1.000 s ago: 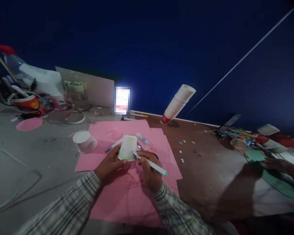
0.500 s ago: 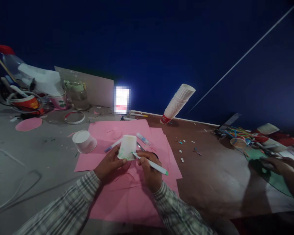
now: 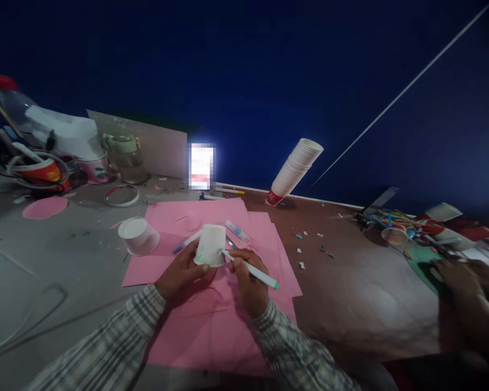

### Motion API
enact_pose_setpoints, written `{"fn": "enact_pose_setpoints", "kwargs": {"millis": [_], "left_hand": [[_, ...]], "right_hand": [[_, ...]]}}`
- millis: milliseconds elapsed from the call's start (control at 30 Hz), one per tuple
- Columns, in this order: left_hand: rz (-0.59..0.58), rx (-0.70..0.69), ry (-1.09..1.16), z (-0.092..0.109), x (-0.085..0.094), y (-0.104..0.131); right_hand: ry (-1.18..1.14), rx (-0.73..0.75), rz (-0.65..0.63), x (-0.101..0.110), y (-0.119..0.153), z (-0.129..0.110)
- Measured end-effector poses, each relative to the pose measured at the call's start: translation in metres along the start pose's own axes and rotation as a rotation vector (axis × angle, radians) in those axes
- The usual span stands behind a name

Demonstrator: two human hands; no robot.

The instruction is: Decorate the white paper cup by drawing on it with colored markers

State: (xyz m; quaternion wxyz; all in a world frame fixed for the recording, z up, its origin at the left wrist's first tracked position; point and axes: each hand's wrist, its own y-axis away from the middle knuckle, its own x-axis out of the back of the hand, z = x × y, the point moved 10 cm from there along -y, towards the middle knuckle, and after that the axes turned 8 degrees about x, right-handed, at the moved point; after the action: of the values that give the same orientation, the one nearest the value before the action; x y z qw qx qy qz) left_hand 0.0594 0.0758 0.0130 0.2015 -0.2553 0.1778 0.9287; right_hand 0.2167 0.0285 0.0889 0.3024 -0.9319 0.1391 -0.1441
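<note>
My left hand [image 3: 184, 274] grips a white paper cup [image 3: 212, 241] turned rim down, its fingers closed along the left side and lower edge. Green strokes mark the cup's lower left wall. In my right hand [image 3: 250, 279] is a green marker [image 3: 258, 274], held like a pen with its tip at the cup's right side. Pink paper sheets [image 3: 228, 336] lie beneath both hands. Behind the cup rest a capped marker with a blue end [image 3: 181, 246], a glue tube [image 3: 237, 231] and scissors, mostly hidden by the cup and my right hand.
Another white cup [image 3: 138, 237] stands upside down at the left. A leaning stack of paper cups [image 3: 295, 171] rises behind. Far left are a glass jar [image 3: 126, 160] and a tool-filled cup [image 3: 44, 174]. At right, another person's hands [image 3: 464, 277] rest near a green sheet.
The marker tip has shifted slightly up along the cup. At right, the other person's hands have moved, and the green sheet has moved back or been covered.
</note>
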Motion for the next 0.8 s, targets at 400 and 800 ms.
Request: {"fn": "enact_pose_setpoints", "kwargs": {"millis": [400,800], "left_hand": [[0.001,-0.001,0.006,0.0007,0.0004,0.0014],[0.012,-0.027,-0.02,0.0007,0.0034,-0.0005]], "right_hand": [[-0.011,0.001,0.006,-0.0012,0.0033,0.0029],[-0.032,-0.023,0.011,-0.0027,0.0071,0.01]]}}
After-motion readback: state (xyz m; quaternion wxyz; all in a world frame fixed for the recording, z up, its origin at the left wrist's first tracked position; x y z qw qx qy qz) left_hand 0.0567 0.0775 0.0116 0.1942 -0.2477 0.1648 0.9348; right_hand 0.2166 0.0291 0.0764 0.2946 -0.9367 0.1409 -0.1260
